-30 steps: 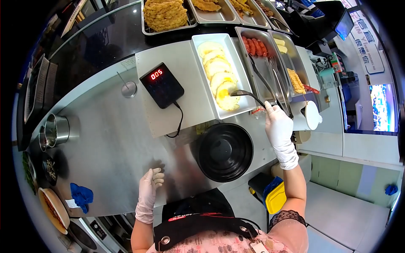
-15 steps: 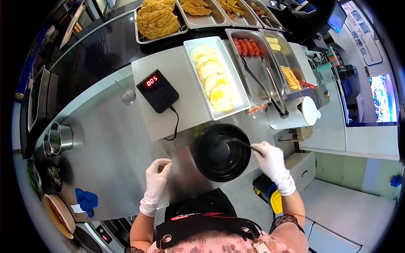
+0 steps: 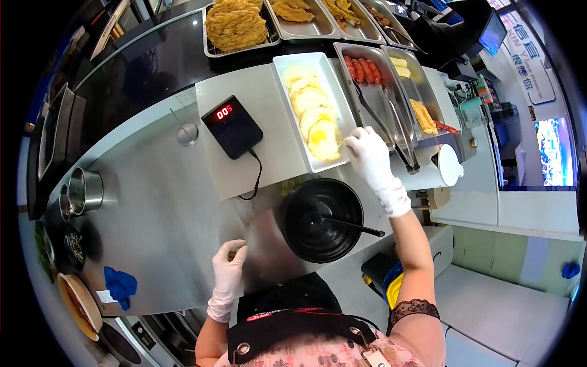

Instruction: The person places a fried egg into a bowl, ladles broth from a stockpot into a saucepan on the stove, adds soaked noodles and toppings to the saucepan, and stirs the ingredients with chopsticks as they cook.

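Observation:
My right hand (image 3: 367,151), gloved in white, is at the lower right edge of a white tray (image 3: 350,125) of overlapping fried eggs (image 3: 319,116); its fingers are curled together, and what is between them, if anything, is too small to tell. Below the tray, a black ladle (image 3: 351,226) rests in a black bowl (image 3: 306,240), its handle sticking out over the right rim. To the bowl's left, my gloved left hand (image 3: 229,260) hovers over the steel counter with thumb and fingertips pressed together; nothing clear shows in them.
A black device with red digits (image 3: 233,128) sits left of the tray. Steel trays hold sausages (image 3: 365,70) and tongs (image 3: 397,144). A white container (image 3: 449,165) stands at the right. Metal bowls (image 3: 85,189) and a blue cloth (image 3: 120,284) lie at the left.
My right hand first brought the ladle from the egg tray to the bowl, then let it go there and moved back up to the tray. My left hand has closed its fingers.

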### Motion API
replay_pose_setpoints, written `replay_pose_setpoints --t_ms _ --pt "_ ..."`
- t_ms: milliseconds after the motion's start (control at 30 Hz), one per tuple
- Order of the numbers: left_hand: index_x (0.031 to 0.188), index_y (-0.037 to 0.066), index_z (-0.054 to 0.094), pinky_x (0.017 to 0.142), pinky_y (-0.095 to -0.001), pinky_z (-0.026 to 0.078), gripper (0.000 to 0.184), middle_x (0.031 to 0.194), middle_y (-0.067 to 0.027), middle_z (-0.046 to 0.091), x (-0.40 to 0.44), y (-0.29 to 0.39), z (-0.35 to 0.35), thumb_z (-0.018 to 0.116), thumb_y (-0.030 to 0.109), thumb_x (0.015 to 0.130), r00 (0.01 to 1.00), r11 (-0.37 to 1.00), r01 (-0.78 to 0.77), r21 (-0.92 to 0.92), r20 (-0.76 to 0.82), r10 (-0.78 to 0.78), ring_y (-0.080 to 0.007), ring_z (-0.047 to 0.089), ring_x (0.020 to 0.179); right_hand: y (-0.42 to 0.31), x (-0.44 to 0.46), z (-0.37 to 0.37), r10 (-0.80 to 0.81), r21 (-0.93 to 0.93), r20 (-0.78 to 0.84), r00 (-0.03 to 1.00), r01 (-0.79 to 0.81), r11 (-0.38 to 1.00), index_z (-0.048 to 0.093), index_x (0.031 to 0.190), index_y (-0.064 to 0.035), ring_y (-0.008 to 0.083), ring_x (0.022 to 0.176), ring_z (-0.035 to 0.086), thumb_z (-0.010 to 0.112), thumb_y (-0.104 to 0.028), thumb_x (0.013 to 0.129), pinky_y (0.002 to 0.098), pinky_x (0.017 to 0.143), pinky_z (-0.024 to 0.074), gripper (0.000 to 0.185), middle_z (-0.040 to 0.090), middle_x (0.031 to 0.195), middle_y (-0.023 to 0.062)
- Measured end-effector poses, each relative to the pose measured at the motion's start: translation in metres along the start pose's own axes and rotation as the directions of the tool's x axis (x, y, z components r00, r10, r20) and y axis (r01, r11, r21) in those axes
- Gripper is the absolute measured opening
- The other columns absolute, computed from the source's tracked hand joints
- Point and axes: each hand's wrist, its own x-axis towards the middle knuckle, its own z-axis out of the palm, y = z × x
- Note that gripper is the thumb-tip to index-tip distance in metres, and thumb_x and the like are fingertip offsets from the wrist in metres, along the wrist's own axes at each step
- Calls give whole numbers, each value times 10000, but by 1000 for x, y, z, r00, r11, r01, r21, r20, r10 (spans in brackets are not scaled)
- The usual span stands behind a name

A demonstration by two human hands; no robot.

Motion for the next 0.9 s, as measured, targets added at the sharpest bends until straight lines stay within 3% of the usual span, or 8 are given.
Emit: replay_pose_setpoints --t_ms 67,200,433,733,867,900 --pt "985 2 650 673 -207 458 158 835 -6 636 -2 -3 -6 661 81 849 1000 1000 10 -17 -28 -10 -59 542 719 8 12 14 -77 -124 140 987 94 988 601 730 -84 251 849 534 614 -104 692 359 717 442 44 548 811 59" --pt "991 2 650 681 -207 459 161 840 -5 636 -5 -18 -15 660 79 850 995 996 46 -73 -82 -52 -57 541 728 13 20 26 -100 -190 239 966 148 971 622 715 -100 238 875 540 589 -108 693 357 751 427 41 575 819 49" --pt "997 -2 649 693 -209 462 171 844 -13 642 -4 -24 -18 662 81 848 995 996 61 -68 -72 -66 -62 551 734 11 21 28 -87 -158 299 950 139 978 628 719 -98 245 896 542 574 -118 709 372 779 420 58 586 827 55" --pt "999 -8 649 680 -212 461 177 841 -13 642 1 -21 -17 662 83 848 998 997 33 -66 -55 -37 -63 546 724 10 30 29 -103 -299 355 929 217 929 627 726 -99 256 899 546 572 -127 732 378 783 425 62 592 833 65" --pt "999 -3 651 680 -212 459 172 845 -10 641 -3 -24 -21 656 90 854 996 996 63 -62 -65 -67 -65 546 725 8 20 -5 -39 14 77 996 38 999 607 713 -69 257 843 551 675 -109 681 374 754 442 84 582 792 58" --pt "996 -1 652 680 -212 458 169 845 -10 640 -3 -26 -23 654 94 856 995 994 70 -78 -62 -75 -65 545 724 7 12 -17 36 107 77 996 -44 993 613 722 -49 250 828 550 681 -68 692 365 749 454 77 587 800 60"
